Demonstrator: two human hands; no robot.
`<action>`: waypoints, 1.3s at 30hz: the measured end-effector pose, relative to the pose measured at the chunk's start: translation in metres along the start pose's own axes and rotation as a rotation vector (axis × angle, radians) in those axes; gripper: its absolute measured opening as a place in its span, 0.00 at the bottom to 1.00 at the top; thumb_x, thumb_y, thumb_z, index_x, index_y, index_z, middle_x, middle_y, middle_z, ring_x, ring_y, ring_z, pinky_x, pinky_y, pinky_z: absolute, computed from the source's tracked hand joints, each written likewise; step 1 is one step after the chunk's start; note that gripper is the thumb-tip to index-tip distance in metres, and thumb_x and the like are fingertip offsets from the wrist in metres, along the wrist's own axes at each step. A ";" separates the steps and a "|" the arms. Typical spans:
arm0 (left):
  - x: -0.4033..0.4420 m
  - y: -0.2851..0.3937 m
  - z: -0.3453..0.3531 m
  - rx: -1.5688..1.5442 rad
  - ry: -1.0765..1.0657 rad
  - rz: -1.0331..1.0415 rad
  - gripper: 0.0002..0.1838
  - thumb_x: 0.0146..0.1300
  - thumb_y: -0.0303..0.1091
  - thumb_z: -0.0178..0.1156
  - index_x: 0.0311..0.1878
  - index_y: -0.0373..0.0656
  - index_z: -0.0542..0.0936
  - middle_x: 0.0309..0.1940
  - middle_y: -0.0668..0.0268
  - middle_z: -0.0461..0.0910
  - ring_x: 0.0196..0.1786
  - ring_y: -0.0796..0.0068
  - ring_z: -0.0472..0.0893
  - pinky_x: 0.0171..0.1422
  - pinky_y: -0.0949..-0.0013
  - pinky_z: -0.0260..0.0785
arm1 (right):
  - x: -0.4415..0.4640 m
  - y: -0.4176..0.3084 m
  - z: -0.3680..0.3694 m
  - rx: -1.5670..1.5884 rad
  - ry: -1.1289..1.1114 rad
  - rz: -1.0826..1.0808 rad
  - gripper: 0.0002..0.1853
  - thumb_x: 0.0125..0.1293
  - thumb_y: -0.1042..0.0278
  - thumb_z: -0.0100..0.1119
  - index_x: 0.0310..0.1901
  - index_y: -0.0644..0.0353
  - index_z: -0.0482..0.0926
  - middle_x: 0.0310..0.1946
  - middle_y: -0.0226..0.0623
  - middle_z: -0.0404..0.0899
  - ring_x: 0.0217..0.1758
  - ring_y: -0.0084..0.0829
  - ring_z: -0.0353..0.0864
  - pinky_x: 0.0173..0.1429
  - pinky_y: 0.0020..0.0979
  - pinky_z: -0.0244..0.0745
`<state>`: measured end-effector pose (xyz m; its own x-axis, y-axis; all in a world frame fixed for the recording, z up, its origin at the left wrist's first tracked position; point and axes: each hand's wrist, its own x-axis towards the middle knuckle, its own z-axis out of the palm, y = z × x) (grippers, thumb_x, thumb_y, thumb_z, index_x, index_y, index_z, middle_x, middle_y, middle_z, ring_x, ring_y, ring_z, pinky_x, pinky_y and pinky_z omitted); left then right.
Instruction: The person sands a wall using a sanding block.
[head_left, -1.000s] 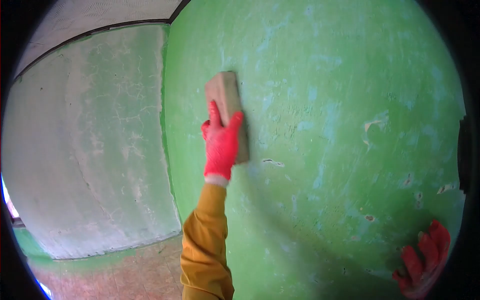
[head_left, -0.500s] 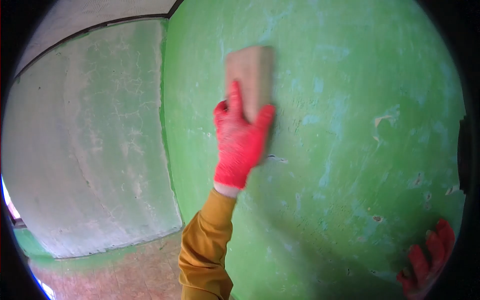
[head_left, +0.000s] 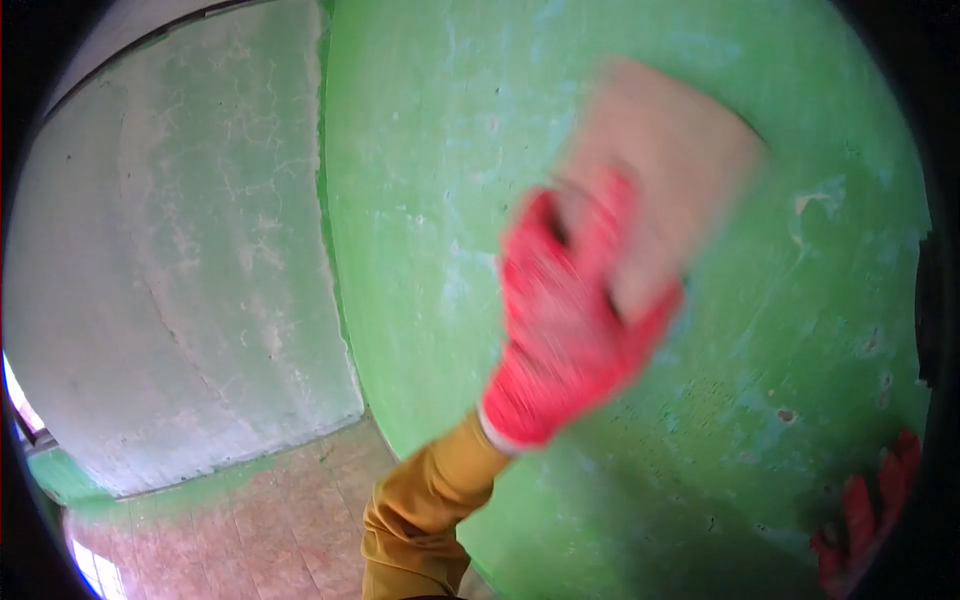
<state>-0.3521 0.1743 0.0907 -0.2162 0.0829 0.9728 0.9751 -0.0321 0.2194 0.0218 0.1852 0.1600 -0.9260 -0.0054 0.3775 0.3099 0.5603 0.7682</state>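
Observation:
My left hand [head_left: 565,320], in a red glove below a mustard sleeve, is closed around a tan rectangular block [head_left: 685,150]. Both are blurred by motion. The block is tilted to the upper right, its broad face toward me, in front of the green wall [head_left: 430,310]. Whether its far face touches the wall is hidden. At the lower right edge of the view, my right hand [head_left: 865,510], also in red, has its fingers spread against or very close to the wall. Its palm is mostly cut off and in shadow.
Pale blue patches and small chips [head_left: 785,415] mark the green paint. A whitish, cracked wall section [head_left: 220,260] meets it at a corner on the left. Brownish tiles [head_left: 270,530] lie below. A dark edge [head_left: 928,310] borders the wall at far right.
My left hand has moved right with the block, which has swung from nearly upright to tilted rightward and looks larger. My right hand stays at the lower right; the view has shifted slightly.

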 end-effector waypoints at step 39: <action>-0.164 -0.066 0.020 -0.222 0.081 -0.957 0.50 0.61 0.45 0.69 0.81 0.46 0.52 0.65 0.42 0.61 0.64 0.47 0.67 0.71 0.57 0.60 | -0.069 0.011 0.017 -0.087 -0.206 0.016 0.31 0.69 0.57 0.52 0.73 0.53 0.66 0.77 0.48 0.54 0.80 0.61 0.51 0.80 0.58 0.49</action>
<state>-0.3804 0.1829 -0.0845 -0.9203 0.1029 0.3775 0.3570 -0.1740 0.9177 0.0852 0.2058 0.1338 -0.9425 0.1771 0.2835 0.3342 0.4856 0.8077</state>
